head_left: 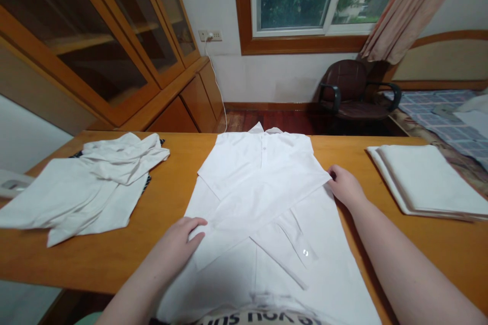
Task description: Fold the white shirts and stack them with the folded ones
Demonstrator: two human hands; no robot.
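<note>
A white button-up shirt [263, 190] lies spread on the wooden table in front of me, collar at the far edge. Both sleeves are folded inward and cross over its front; one cuff with a shiny button [305, 253] points toward the lower right. My left hand [183, 238] rests on the shirt's left side, thumb and forefinger apart. On the other side, my right hand [345, 186] has its fingers curled at the corner of the folded sleeve, pinching the fabric. The fingertips there are partly hidden. Printed cloth with dark letters covers the shirt's near end.
Crumpled white garments [102, 183] lie on the table [175, 177] at left. A folded white stack [430, 177] sits at right, near the edge. Beyond stand a glass-door cabinet [125, 40], an armchair [346, 86] and a bed [438, 106]. A white cord [217, 78] hangs from a wall socket.
</note>
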